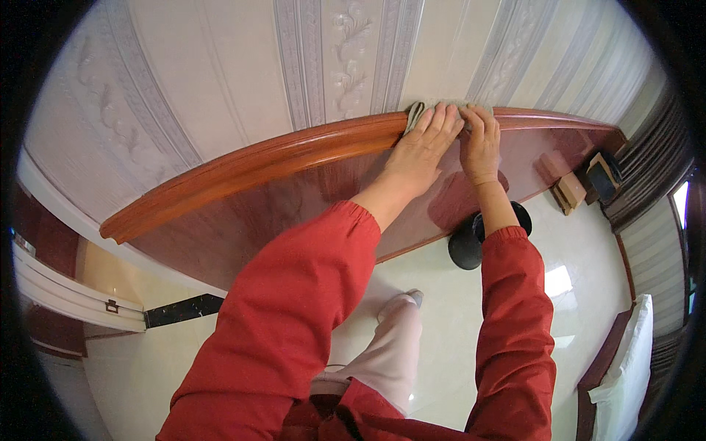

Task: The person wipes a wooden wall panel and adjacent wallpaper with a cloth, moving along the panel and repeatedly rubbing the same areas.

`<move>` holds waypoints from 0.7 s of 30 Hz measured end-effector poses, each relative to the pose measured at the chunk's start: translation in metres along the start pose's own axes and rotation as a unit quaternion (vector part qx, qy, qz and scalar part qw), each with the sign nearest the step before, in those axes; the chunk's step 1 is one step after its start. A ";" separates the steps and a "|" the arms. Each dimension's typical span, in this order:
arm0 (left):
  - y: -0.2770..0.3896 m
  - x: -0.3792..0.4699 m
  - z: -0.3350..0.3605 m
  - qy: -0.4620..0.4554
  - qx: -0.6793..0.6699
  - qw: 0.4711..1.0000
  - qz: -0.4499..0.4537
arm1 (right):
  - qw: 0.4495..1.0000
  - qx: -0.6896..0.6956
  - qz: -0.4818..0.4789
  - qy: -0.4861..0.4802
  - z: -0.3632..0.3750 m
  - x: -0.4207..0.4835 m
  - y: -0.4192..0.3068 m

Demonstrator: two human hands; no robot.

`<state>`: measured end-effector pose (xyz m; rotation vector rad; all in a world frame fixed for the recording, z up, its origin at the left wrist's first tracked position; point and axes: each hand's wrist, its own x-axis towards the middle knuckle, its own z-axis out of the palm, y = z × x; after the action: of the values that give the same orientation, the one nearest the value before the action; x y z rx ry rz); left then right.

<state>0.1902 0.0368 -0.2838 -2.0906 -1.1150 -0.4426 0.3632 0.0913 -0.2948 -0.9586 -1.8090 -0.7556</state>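
Observation:
A grey-green cloth [415, 117] lies folded over the top of a varnished wooden wall rail [265, 157]. My left hand [419, 157] presses on the cloth with its fingers stretched towards the wall and close together. Beside it, my right hand [481, 146] curls its fingers over the cloth on the same rail. Both hands cover much of the cloth, and their fingertips almost touch. Below the rail runs a glossy reddish-brown wall panel [265, 220], which reflects things near it.
Striped, embossed wallpaper [242, 71] rises above the rail. Black bins [465, 245] stand by the panel's foot, under my right forearm. Cardboard boxes [569, 193] and a dark curtain [651, 160] are at the right. A white door frame [83, 281] is at the left, a white pillow [626, 369] at lower right.

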 end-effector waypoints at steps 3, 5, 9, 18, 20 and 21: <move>0.002 0.004 0.001 0.013 -0.006 1.000 0.000 | 1.000 -0.007 0.001 -0.006 -0.001 -0.001 0.004; 0.004 0.007 0.003 0.016 -0.009 1.000 0.001 | 1.000 -0.010 0.005 -0.007 -0.002 -0.001 0.006; 0.007 0.008 0.008 0.028 0.000 1.000 -0.006 | 1.000 0.004 0.002 -0.001 -0.002 -0.001 0.007; 0.011 0.017 0.014 0.049 0.004 0.999 0.001 | 1.000 0.001 0.019 0.005 0.000 0.000 0.014; 0.014 0.020 0.015 0.058 0.007 0.998 -0.004 | 1.000 0.001 0.023 0.008 0.000 -0.002 0.017; 0.016 0.022 0.016 0.056 0.005 0.998 -0.004 | 1.000 0.000 0.026 0.008 0.000 -0.002 0.018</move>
<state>0.2155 0.0549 -0.2888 -2.0268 -1.0587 -0.5514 0.3796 0.0996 -0.2953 -0.9934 -1.7642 -0.7292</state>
